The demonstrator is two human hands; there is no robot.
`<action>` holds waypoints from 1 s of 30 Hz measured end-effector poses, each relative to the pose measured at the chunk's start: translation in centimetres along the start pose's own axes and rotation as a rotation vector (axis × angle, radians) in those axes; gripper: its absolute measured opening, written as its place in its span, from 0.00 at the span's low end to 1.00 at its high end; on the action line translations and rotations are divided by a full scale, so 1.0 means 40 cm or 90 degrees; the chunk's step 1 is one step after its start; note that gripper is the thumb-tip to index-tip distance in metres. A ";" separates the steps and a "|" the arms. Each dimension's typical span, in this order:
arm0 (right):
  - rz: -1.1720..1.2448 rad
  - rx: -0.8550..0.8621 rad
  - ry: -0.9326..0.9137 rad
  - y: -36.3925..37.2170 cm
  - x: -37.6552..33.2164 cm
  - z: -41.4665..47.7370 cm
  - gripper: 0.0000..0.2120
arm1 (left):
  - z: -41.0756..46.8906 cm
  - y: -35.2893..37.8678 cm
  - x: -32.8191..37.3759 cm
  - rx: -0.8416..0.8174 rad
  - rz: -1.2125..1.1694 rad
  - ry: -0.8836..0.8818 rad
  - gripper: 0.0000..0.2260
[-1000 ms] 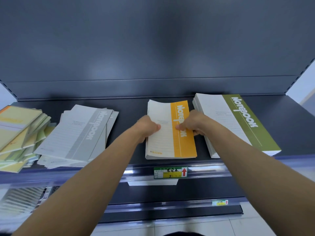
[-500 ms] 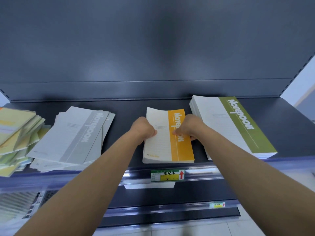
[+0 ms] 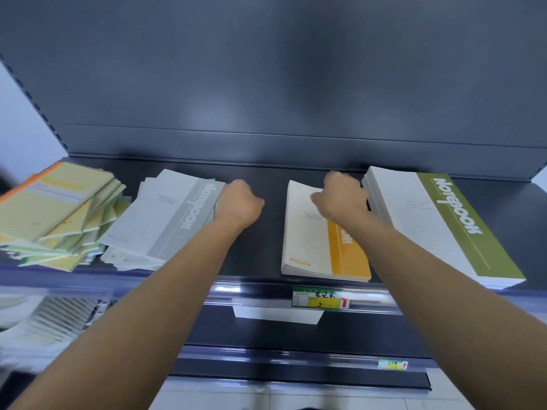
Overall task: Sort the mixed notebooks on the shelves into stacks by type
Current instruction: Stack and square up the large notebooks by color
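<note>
Left hand (image 3: 239, 202) shifted from orange stack (image 3: 307, 241) to untidy grey stack (image 3: 165, 214), right hand (image 3: 340, 196) atop orange, fingers curled, grips indeterminate; green stack (image 3: 429, 220) neat, yellow pile (image 3: 53, 208) unsorted.

This is a shop, most likely a stationery aisle. A dark grey metal display shelf (image 3: 266, 253) with a matching back panel (image 3: 266, 84) and a perforated upright (image 3: 38, 108) carries a clear plastic price rail (image 3: 251, 291) holding a green-and-yellow price tag (image 3: 321, 298). A smaller price tag (image 3: 392, 364) marks the rail below. Identical goods lie in multiples: an olive-banded notebook stack (image 3: 444, 226), an orange-banded notebook stack (image 3: 310, 247) and a grey-banded notebook pile (image 3: 165, 214).
</note>
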State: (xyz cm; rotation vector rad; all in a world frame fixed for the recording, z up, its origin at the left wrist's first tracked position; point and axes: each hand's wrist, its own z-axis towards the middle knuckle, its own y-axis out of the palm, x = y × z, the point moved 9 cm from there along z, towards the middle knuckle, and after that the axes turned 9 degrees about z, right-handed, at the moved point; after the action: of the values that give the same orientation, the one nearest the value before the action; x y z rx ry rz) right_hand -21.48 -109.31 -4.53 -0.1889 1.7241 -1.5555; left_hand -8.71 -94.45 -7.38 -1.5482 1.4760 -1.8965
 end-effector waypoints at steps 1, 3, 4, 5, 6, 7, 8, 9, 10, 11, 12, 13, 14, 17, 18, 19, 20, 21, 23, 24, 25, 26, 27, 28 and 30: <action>0.044 -0.031 -0.035 0.023 -0.049 -0.004 0.07 | 0.006 -0.046 -0.031 0.053 0.020 -0.004 0.05; 0.130 -0.098 -0.089 0.075 -0.145 -0.020 0.12 | 0.018 -0.124 -0.118 0.123 0.089 -0.050 0.12; 0.168 -0.135 -0.099 0.099 -0.185 -0.033 0.16 | 0.019 -0.159 -0.168 0.143 0.130 -0.080 0.14; 0.209 -0.174 -0.096 0.128 -0.217 -0.045 0.17 | 0.020 -0.187 -0.219 0.149 0.179 -0.110 0.15; 0.252 -0.217 -0.083 0.161 -0.243 -0.058 0.16 | 0.025 -0.204 -0.267 0.134 0.219 -0.134 0.15; 0.300 -0.267 -0.050 0.198 -0.261 -0.070 0.13 | 0.029 -0.216 -0.306 0.115 0.248 -0.141 0.16; 0.352 -0.316 -0.008 0.234 -0.277 -0.084 0.10 | 0.034 -0.220 -0.340 0.087 0.271 -0.145 0.16; 0.408 -0.360 0.045 0.266 -0.289 -0.098 0.09 | 0.035 -0.219 -0.365 0.058 0.287 -0.147 0.15; 0.459 -0.396 0.094 0.295 -0.301 -0.112 0.07 | 0.033 -0.219 -0.377 0.035 0.291 -0.142 0.15; 0.504 -0.417 0.135 0.316 -0.312 -0.124 0.05 | 0.033 -0.219 -0.382 0.017 0.293 -0.130 0.15; 0.540 -0.426 0.166 0.330 -0.322 -0.130 0.06 | 0.033 -0.218 -0.382 0.001 0.299 -0.121 0.14; 0.566 -0.427 0.191 0.340 -0.330 -0.133 0.08 | 0.034 -0.214 -0.378 -0.017 0.304 -0.109 0.13; 0.586 -0.423 0.208 0.344 -0.338 -0.134 0.09 | 0.036 -0.209 -0.371 -0.039 0.307 -0.096 0.13; 0.607 -0.410 0.249 0.351 -0.346 -0.131 0.13 | 0.046 -0.198 -0.360 -0.098 0.316 -0.083 0.12; 0.607 -0.406 0.262 0.352 -0.345 -0.130 0.14 | 0.049 -0.199 -0.357 -0.105 0.316 -0.084 0.12; 0.606 -0.400 0.274 0.350 -0.343 -0.129 0.16 | 0.054 -0.200 -0.353 -0.107 0.313 -0.084 0.13; 0.606 -0.396 0.284 0.348 -0.341 -0.129 0.16 | 0.058 -0.201 -0.352 -0.108 0.309 -0.086 0.13; 0.609 -0.395 0.293 0.349 -0.337 -0.128 0.16 | 0.063 -0.200 -0.353 -0.107 0.301 -0.088 0.14; 0.618 -0.401 0.312 0.350 -0.331 -0.125 0.14 | 0.073 -0.205 -0.355 -0.103 0.285 -0.092 0.15; 0.621 -0.402 0.317 0.348 -0.328 -0.123 0.12 | 0.077 -0.208 -0.356 -0.101 0.272 -0.095 0.16; 0.618 -0.397 0.319 0.345 -0.323 -0.120 0.10 | 0.081 -0.208 -0.355 -0.102 0.255 -0.096 0.17; 0.612 -0.390 0.320 0.340 -0.319 -0.117 0.09 | 0.085 -0.206 -0.352 -0.108 0.237 -0.096 0.18; 0.606 -0.381 0.321 0.336 -0.312 -0.113 0.08 | 0.087 -0.201 -0.350 -0.115 0.221 -0.097 0.18; 0.603 -0.372 0.325 0.333 -0.305 -0.110 0.08 | 0.087 -0.195 -0.350 -0.123 0.207 -0.102 0.19; 0.608 -0.362 0.332 0.330 -0.295 -0.106 0.09 | 0.089 -0.186 -0.354 -0.128 0.190 -0.118 0.20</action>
State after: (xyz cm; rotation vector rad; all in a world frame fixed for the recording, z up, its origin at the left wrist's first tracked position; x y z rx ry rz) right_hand -11.12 -96.00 -11.34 0.7264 2.1368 -0.4057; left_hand 2.47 -82.66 -9.55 -1.4411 1.7417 -1.4379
